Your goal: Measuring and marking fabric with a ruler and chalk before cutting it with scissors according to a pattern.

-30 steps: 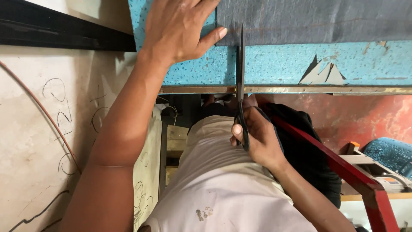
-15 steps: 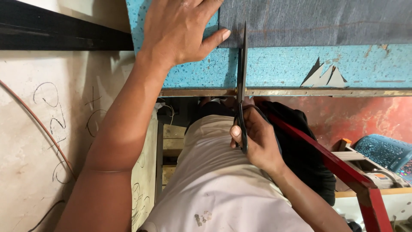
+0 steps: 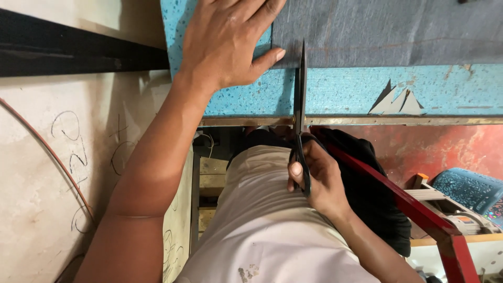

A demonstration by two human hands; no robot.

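A sheet of grey-blue fabric [image 3: 387, 31] lies flat on the speckled blue table [image 3: 346, 91], its near hem set back from the table's metal-trimmed near edge. Long dark scissors [image 3: 300, 99] cross that near edge, the blades pointing away and the tip meeting the fabric's hem. The right hand [image 3: 317, 178] grips the scissor handles below the table edge, fingers closed through the loops. The left hand [image 3: 228, 42] presses flat, fingers spread, on the fabric's left end just beside the blades. Pale triangular scraps [image 3: 398, 102] lie near the edge, further right.
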